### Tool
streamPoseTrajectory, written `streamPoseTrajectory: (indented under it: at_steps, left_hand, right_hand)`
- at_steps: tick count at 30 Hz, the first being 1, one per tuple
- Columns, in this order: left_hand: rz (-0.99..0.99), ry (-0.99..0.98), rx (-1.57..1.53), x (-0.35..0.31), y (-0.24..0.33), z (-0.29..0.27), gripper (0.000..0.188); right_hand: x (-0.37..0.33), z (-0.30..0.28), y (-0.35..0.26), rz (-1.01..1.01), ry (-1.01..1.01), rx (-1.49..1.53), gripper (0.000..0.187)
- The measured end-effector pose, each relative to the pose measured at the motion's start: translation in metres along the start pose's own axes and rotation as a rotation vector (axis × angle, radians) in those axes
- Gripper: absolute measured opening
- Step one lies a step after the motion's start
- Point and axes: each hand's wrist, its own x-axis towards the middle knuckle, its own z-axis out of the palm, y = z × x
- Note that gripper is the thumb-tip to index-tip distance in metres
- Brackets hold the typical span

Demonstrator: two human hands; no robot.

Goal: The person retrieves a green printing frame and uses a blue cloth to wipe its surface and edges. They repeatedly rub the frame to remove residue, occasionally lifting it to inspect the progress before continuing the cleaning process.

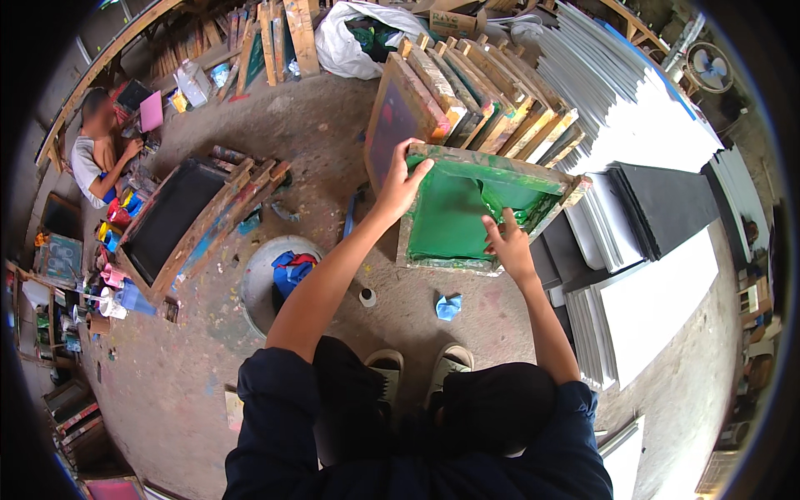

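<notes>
A wooden screen-printing frame [492, 162], smeared with green, stands tilted up in front of me. My left hand [402, 185] grips its upper left corner, thumb on the front and the other fingers mostly hidden behind the edge. Across the frame's inside stretches a green mesh [442, 212]. A loose, glossy flap of green film [493, 198] bulges from the mesh on the right. My right hand [510, 247] is just below this flap with its fingers apart; whether a fingertip touches the film I cannot tell.
Behind stands a row of wooden frames [483, 92]. White sheets [646, 300] and black panels [658, 208] stack at right. A grey basin [260, 287] with cloths, a small bottle [367, 297] and a crumpled blue cloth [448, 307] lie nearby. Another person [93, 162] sits far left.
</notes>
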Motion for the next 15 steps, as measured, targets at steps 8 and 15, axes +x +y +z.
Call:
streamPoseTrajectory:
  at_steps: [8,15]
  left_hand:
    - [0.008,0.044,0.012,0.002,-0.002,-0.004,0.040]
    - [-0.005,-0.010,-0.014,-0.002,-0.003,-0.006,0.043]
  right_hand:
    - [-0.008,-0.025,0.048,-0.091,0.262,-0.300,0.049]
    - [0.054,0.011,-0.030,-0.452,0.289,-0.744,0.051]
